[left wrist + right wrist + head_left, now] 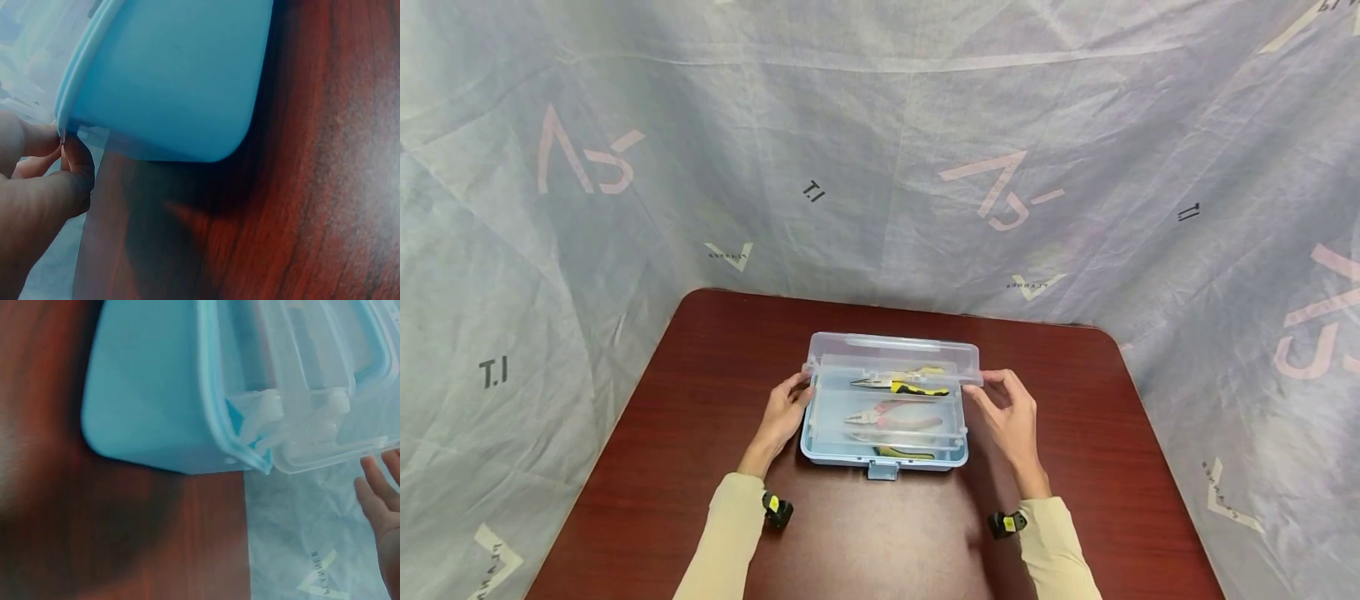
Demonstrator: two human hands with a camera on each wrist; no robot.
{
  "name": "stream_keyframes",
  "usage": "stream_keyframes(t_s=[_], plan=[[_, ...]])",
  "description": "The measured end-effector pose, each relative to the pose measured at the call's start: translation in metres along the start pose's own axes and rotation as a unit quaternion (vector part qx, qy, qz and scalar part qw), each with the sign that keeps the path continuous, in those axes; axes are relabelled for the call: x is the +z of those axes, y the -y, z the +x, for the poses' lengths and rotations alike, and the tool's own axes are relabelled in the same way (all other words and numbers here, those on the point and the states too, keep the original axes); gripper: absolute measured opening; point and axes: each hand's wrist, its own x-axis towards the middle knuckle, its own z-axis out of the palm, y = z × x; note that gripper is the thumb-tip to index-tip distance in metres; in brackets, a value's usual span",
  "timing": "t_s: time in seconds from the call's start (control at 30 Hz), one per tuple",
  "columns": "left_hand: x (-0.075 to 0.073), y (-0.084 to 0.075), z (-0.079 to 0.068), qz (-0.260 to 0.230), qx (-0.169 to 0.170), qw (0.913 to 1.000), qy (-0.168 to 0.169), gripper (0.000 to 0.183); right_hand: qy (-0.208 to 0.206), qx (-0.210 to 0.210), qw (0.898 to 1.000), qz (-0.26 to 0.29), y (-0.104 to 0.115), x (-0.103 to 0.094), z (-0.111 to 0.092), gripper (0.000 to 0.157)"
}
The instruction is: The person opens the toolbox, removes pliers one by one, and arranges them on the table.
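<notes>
Nearest my head camera are smooth cream sleeves (726, 533). Between the hands, on the table (730, 342), sits a round-cornered blue plastic box (175, 75), its clear, ribbed lid (895, 346) raised; beneath see-through plastic I spot yellow-black pliers (917, 389) and red-handled pliers (925, 423). The left hand (781, 417) pinches the box's rim; the right hand (1015, 417) has fingers loosely straight at the lid's edge. Around it spreads glossy, dark-red wood grain, then wrinkled grey cloth (865, 142)
</notes>
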Motion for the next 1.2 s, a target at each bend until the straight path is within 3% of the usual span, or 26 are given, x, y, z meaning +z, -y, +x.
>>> stream_keyframes(t_s=[0.23,0.5,0.73,1.03,1.2], plan=[[-0.002,-0.002,-0.001,0.004,-0.006,0.9999,0.009,0.038,0.006,0.049,0.998,-0.029,0.002,0.001,0.021,0.025],[-0.004,-0.023,-0.01,-0.012,-0.011,0.9996,0.024,0.04,0.009,0.046,0.997,-0.059,0.0,0.005,0.041,0.026],[-0.003,0.0,-0.002,-0.017,0.011,0.9996,0.017,0.038,0.029,0.069,0.997,-0.024,-0.006,0.008,0.06,0.026],[-0.002,0.003,0.0,-0.024,0.017,0.9995,0.009,0.039,0.057,0.074,0.996,-0.003,-0.021,0.012,0.073,0.026],[-0.001,0.003,0.0,-0.018,0.011,0.9998,0.002,0.038,0.087,0.044,0.995,-0.018,-0.044,0.015,0.074,0.024]])
